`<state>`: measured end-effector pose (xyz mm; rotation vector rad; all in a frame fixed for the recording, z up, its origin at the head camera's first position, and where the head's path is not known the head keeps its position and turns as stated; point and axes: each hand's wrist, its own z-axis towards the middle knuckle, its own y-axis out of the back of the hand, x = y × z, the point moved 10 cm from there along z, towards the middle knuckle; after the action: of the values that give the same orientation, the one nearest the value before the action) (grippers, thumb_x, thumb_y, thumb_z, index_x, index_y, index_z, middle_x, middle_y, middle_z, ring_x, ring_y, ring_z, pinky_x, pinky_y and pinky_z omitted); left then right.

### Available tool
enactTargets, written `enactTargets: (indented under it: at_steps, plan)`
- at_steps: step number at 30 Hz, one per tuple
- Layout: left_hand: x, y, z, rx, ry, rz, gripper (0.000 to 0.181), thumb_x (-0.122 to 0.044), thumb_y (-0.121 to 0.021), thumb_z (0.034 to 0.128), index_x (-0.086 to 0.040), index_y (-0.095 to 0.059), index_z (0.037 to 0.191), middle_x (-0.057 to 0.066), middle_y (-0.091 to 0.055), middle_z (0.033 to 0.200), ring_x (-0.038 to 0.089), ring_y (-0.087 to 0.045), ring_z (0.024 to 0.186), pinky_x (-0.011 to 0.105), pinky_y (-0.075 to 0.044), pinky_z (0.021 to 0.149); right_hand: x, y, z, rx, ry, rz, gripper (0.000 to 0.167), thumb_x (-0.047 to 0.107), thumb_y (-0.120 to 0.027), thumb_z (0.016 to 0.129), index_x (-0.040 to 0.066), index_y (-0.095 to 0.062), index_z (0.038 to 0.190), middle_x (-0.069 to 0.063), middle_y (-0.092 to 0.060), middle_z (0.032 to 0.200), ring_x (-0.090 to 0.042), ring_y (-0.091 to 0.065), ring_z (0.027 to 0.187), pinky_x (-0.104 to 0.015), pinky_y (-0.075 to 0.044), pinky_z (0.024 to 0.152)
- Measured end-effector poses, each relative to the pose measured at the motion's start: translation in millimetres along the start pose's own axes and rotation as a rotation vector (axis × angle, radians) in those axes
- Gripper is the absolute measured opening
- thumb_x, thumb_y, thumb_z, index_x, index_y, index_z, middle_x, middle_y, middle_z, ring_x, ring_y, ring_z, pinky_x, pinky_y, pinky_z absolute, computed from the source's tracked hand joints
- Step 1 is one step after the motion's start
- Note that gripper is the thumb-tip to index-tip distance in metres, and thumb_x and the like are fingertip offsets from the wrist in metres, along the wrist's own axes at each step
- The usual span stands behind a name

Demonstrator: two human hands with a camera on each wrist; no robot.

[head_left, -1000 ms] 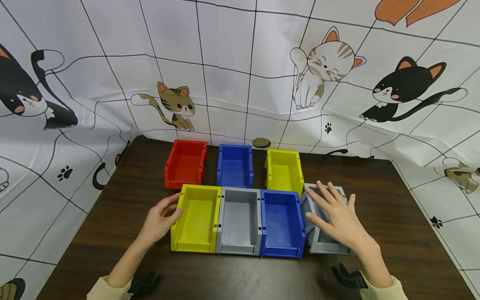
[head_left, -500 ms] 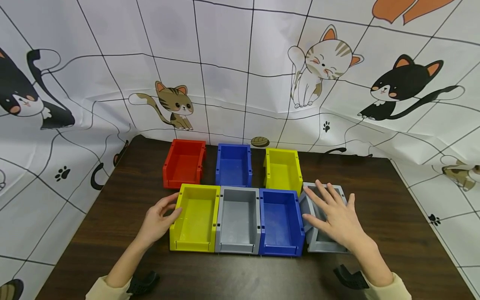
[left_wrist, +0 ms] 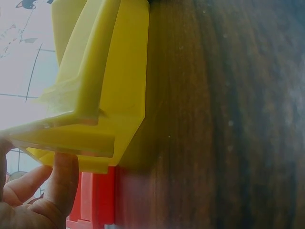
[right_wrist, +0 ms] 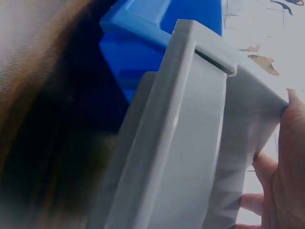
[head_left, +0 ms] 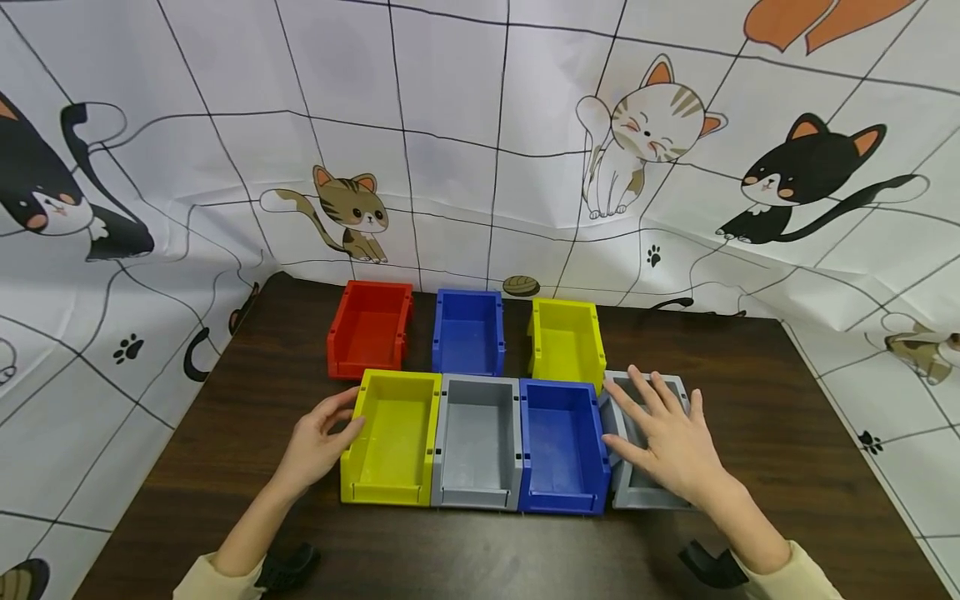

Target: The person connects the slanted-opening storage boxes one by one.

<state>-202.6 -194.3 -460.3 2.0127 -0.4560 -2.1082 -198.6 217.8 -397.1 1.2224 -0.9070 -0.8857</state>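
In the head view, my left hand [head_left: 318,442] holds the left wall of the front yellow bin [head_left: 393,433] between thumb and fingers; the left wrist view shows fingertips at that yellow bin's [left_wrist: 126,71] rim. To its right stand a grey bin [head_left: 478,437] and a blue bin [head_left: 562,442], side by side. My right hand [head_left: 671,437] spreads over another grey bin [head_left: 648,497] at the row's right end, hiding much of it. In the right wrist view this grey bin [right_wrist: 190,143] is tilted beside the blue bin [right_wrist: 138,52], fingers touching it.
Behind the front row stand a red bin [head_left: 370,329], a blue bin [head_left: 468,333] and a yellow bin [head_left: 567,337]. All rest on a dark wooden table [head_left: 780,417], with a white cat-print cloth [head_left: 450,183] behind and at the sides.
My right hand and the right-end grey bin have shifted slightly left, towards the front blue bin. My left hand and the other bins have hardly moved.
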Motion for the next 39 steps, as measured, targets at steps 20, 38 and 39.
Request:
enactTargets:
  at_steps: [20, 38, 39]
  plan:
    - [1.7, -0.6, 0.6, 0.005, 0.008, 0.008, 0.048, -0.010, -0.058, 0.0936, 0.003, -0.042, 0.137, 0.021, -0.040, 0.139, 0.034, -0.051, 0.113, 0.017, -0.050, 0.076, -2.9, -11.2, -1.9, 0.025, -0.029, -0.012, 0.072, 0.060, -0.049, 0.088, 0.033, -0.022, 0.149, -0.009, -0.017, 0.156, -0.037, -0.013, 0.140, -0.072, 0.004, 0.099]
    - [0.9, 0.6, 0.9, -0.003, 0.017, 0.029, 0.047, -0.009, -0.058, 0.0935, 0.003, -0.042, 0.137, 0.021, -0.040, 0.139, 0.033, -0.051, 0.113, 0.018, -0.049, 0.079, -0.4, -12.3, -2.8, -0.005, -0.023, 0.009, 0.070, 0.057, -0.049, 0.090, 0.033, -0.022, 0.150, -0.007, -0.014, 0.156, -0.035, -0.011, 0.141, -0.069, 0.011, 0.100]
    - [0.8, 0.4, 1.0, -0.003, 0.017, 0.028, 0.048, -0.009, -0.058, 0.0935, 0.003, -0.042, 0.137, 0.021, -0.040, 0.139, 0.033, -0.051, 0.113, 0.018, -0.049, 0.078, -0.8, -12.7, -2.8, -0.002, -0.026, 0.010, 0.070, 0.057, -0.049, 0.090, 0.033, -0.022, 0.150, -0.007, -0.014, 0.156, -0.035, -0.010, 0.141, -0.069, 0.011, 0.100]
